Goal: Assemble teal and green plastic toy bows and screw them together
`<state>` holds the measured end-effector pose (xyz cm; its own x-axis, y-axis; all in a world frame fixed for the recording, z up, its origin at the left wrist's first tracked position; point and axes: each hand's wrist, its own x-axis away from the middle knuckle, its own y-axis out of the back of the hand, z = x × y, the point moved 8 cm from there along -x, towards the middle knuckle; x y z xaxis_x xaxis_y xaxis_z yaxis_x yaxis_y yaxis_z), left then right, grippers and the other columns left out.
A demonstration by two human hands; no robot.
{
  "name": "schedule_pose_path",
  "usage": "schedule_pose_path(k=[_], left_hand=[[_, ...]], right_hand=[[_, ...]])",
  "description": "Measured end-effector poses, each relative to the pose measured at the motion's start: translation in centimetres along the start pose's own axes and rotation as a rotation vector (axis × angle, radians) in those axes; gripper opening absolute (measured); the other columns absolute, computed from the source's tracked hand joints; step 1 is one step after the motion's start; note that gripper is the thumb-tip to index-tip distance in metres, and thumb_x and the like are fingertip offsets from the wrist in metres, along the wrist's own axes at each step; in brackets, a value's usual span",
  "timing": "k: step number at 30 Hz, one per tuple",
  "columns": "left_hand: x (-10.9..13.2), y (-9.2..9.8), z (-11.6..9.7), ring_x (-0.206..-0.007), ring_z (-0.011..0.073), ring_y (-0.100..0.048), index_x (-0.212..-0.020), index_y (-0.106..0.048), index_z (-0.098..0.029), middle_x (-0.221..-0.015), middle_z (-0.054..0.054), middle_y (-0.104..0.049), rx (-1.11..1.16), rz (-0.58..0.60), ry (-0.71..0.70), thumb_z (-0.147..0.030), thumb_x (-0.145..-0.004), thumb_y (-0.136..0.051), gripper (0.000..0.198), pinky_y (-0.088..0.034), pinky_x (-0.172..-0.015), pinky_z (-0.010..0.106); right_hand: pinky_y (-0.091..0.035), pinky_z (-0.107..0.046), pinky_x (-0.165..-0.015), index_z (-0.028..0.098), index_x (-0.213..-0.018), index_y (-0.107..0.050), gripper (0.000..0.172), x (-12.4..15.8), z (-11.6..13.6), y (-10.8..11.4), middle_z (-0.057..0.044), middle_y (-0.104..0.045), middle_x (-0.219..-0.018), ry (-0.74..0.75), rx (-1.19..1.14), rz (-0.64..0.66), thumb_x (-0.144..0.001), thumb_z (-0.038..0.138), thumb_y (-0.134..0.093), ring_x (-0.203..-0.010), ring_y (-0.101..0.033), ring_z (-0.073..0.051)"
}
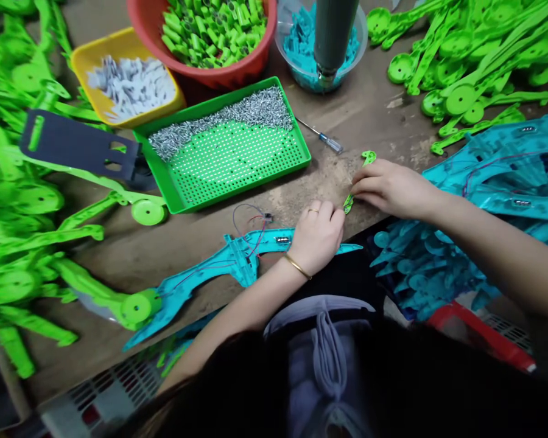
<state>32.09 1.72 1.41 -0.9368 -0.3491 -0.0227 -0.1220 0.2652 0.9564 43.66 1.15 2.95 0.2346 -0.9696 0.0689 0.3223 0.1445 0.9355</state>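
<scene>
Between the thumb and fingers of my right hand [390, 187] is a small curved green plastic piece [369, 158], partly covered by the fingers. Its lower end shows beside the fingertips of my left hand [317, 234]. That hand is closed with curled fingers, and whatever it grips is hidden. Beneath my left hand lies a long blue bow-shaped plastic shell [196, 263] along the table's front edge, its pointed tip showing past the hand. Thin red and dark wires run from the shell to a small dark component [268, 217]. A small coil spring [282, 240] sits in it.
A green tray [228, 198] of screws stands ahead, with a screwdriver [331, 143] beside it. Behind are a yellow bin [84, 67], a red bowl [219, 74] and a clear tub [296, 76] below a hanging dark tool [335, 36]. Green parts [461, 97] and blue shells [502, 158] are heaped right.
</scene>
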Motion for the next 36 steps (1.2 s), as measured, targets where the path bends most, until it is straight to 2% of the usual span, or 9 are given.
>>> schedule_pose_path(k=[3,9,15,21,25,30,36], left_hand=[[-0.2,0.1,-0.2,-0.088,0.0253,-0.055,-0.095,-0.062,-0.013,-0.088,0.011,-0.060,-0.036,0.001,0.010,-0.019,-0.093,-0.041,0.022,-0.046,-0.078,0.036],[-0.2,-0.4,-0.4,-0.095,0.0265,-0.053,-0.131,-0.052,-0.011,-0.097,0.012,-0.059,0.025,0.031,-0.012,-0.018,-0.093,-0.041,0.040,-0.046,-0.083,0.038],[-0.1,-0.8,-0.3,-0.095,0.0269,-0.052,-0.133,-0.051,-0.010,-0.097,0.013,-0.059,0.062,0.054,-0.017,-0.017,-0.093,-0.040,0.043,-0.046,-0.083,0.040],[-0.1,-0.8,-0.3,-0.095,0.0265,-0.051,-0.132,-0.052,-0.007,-0.097,0.013,-0.059,0.078,0.039,-0.019,-0.017,-0.094,-0.038,0.042,-0.047,-0.085,0.039],[-0.1,-0.9,-0.3,-0.096,0.0266,-0.051,-0.131,-0.052,-0.006,-0.096,0.013,-0.059,0.079,0.033,-0.022,-0.017,-0.095,-0.037,0.041,-0.046,-0.086,0.039],[-0.1,-1.0,-0.2,-0.096,0.0261,-0.052,-0.131,-0.052,-0.007,-0.097,0.013,-0.059,0.083,0.039,-0.023,-0.017,-0.095,-0.036,0.041,-0.046,-0.086,0.039],[-0.2,-1.1,-0.3,-0.098,0.0267,-0.053,-0.132,-0.052,-0.008,-0.097,0.014,-0.060,0.090,0.065,-0.033,-0.018,-0.095,-0.039,0.041,-0.047,-0.085,0.040]], right_hand=[[-0.049,-0.038,-0.088,0.017,-0.093,-0.072,0.024,0.4,-0.2,0.0,-0.010,-0.067,-0.103,0.032,-0.017,-0.042,-0.092,0.028,-0.051,-0.096,-0.058,-0.024],[-0.049,-0.039,-0.089,0.016,-0.092,-0.070,0.023,0.2,-0.2,-0.2,-0.011,-0.066,-0.104,-0.022,0.031,-0.035,-0.092,0.028,-0.050,-0.096,-0.056,-0.024],[-0.047,-0.040,-0.088,0.015,-0.092,-0.068,0.024,-0.4,0.0,-0.4,-0.013,-0.065,-0.103,-0.082,0.128,0.046,-0.092,0.026,-0.046,-0.094,-0.054,-0.025],[-0.047,-0.039,-0.090,0.019,-0.098,-0.070,0.025,0.2,0.3,0.1,-0.011,-0.064,-0.107,0.031,0.006,0.025,-0.093,0.028,-0.048,-0.099,-0.052,-0.024],[-0.047,-0.040,-0.090,0.018,-0.095,-0.072,0.027,0.3,0.1,0.1,-0.010,-0.064,-0.105,0.030,-0.012,0.005,-0.093,0.033,-0.050,-0.099,-0.052,-0.024],[-0.048,-0.039,-0.087,0.019,-0.092,-0.071,0.024,-0.1,0.2,0.0,-0.010,-0.066,-0.104,0.016,0.054,0.002,-0.092,0.032,-0.051,-0.095,-0.053,-0.023],[-0.048,-0.038,-0.081,0.016,-0.089,-0.069,0.030,-0.2,0.7,-0.5,-0.012,-0.068,-0.103,0.030,0.178,0.044,-0.095,0.029,-0.044,-0.091,-0.054,-0.024]])
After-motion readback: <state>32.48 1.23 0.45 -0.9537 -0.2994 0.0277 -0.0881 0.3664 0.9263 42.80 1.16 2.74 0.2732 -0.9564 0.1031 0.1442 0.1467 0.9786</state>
